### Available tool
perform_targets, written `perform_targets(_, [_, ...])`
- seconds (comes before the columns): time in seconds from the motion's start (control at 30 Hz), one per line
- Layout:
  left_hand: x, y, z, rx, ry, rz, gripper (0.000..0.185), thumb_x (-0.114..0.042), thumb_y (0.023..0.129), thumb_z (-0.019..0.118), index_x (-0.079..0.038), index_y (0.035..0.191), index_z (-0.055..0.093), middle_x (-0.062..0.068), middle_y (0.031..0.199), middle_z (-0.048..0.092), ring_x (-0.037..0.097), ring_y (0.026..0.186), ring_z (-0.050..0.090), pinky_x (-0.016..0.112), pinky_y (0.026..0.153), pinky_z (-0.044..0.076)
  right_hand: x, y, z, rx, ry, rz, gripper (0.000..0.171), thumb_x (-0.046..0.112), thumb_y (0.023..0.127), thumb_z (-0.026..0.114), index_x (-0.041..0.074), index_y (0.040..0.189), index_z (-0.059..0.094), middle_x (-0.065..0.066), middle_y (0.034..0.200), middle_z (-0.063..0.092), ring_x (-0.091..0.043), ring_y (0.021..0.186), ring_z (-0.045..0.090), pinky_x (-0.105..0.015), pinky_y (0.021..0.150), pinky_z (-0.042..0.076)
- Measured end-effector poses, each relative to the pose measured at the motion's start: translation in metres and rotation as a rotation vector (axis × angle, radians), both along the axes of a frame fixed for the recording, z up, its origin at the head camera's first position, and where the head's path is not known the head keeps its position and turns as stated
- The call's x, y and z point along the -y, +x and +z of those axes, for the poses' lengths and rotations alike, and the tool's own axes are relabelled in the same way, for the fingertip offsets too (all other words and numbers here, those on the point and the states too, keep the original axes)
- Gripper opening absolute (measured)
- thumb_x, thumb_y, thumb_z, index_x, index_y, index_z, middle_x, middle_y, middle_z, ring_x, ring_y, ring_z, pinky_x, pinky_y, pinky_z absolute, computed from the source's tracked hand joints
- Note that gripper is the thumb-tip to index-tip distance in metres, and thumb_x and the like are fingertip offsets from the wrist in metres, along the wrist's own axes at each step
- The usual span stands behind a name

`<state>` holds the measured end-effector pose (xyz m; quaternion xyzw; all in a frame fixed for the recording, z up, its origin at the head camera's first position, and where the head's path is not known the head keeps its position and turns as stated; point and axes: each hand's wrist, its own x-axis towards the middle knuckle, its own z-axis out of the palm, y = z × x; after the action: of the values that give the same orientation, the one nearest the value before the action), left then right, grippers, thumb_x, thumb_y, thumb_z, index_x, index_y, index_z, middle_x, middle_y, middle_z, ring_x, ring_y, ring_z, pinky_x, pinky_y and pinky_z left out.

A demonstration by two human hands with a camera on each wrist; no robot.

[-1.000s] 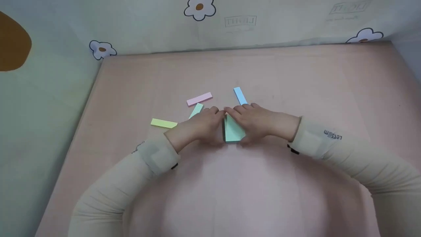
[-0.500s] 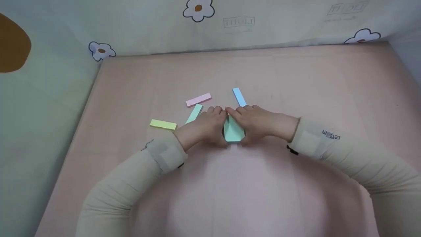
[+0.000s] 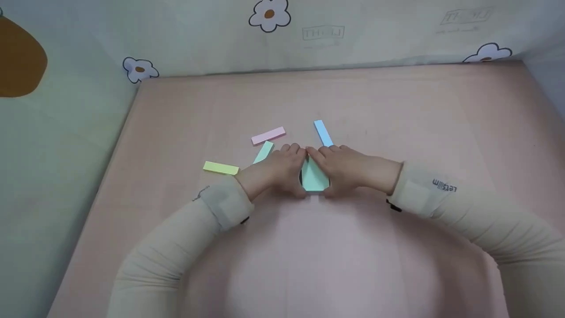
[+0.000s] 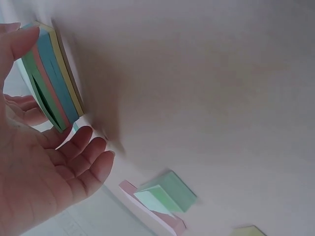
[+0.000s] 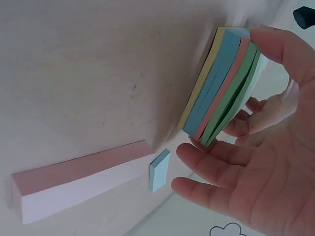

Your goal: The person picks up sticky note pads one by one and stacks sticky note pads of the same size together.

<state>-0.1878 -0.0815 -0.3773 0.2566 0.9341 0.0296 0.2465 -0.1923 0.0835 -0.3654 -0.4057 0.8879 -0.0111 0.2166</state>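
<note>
A stack of sticky notes (image 3: pixel 315 176) with yellow, blue, pink and green layers stands between my two hands. My left hand (image 3: pixel 287 170) holds it by the left side, thumb at the near end and index finger at the far end. From the right, my right hand (image 3: pixel 342 168) grips it the same way. In the right wrist view, gaps show between the green sheets (image 5: pixel 231 93) at the top of the stack. The left wrist view shows the left thumb (image 4: pixel 24 43) against one end, the other fingers loosely bent below.
Beyond the hands lie a narrow pink pad (image 3: pixel 268 136), a green pad (image 3: pixel 264 152) and a blue pad (image 3: pixel 323 132). A yellow pad (image 3: pixel 220 168) lies left of the left wrist. A long pink block (image 5: pixel 83 182) shows in the right wrist view. A patterned curtain (image 3: pixel 212 39) borders the table.
My left hand and forearm have shifted slightly right, and the left thumb has come to the stack's near corner. The right hand keeps its place; the loose pads have not moved.
</note>
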Motion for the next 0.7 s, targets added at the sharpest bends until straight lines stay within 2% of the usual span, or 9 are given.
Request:
perform_targets(0.33, [0.0010,0.0017,-0.0019,-0.058,0.007,-0.052,0.087,-0.049,0.071,0.064,-0.002,0.136,0.030,0.011,0.121,0.043,0.022,0.106,0.039,0.037,0.092,0.039,0.0015,0.0025,0.0001,-0.040,0.034,0.030,0.088,0.038,0.079,0.063,-0.007,0.141,0.020,-0.023,0.132,0.041,-0.033,0.113,0.045,-0.046,0.093,0.039])
perform_targets(0.57, [0.0029,0.0035,0.0003,-0.028,0.002,-0.039,0.090,-0.052,0.072,0.064,-0.003,0.139,0.027,0.011,0.128,0.040,0.024,0.111,0.038,0.041,0.097,0.036,0.0000,0.0020,0.0023,-0.019,0.056,0.018,0.096,0.042,0.076,0.067,-0.004,0.143,0.016,-0.022,0.137,0.039,-0.034,0.121,0.040,-0.049,0.098,0.033])
perform_targets(0.7, [0.0018,0.0037,0.0009,-0.032,-0.013,-0.039,0.089,-0.052,0.072,0.063,-0.002,0.137,0.029,0.012,0.125,0.040,0.024,0.109,0.038,0.041,0.095,0.037,-0.0008,0.0018,0.0014,-0.013,0.049,0.011,0.097,0.041,0.076,0.068,-0.004,0.143,0.015,-0.022,0.137,0.038,-0.035,0.122,0.039,-0.049,0.099,0.033])
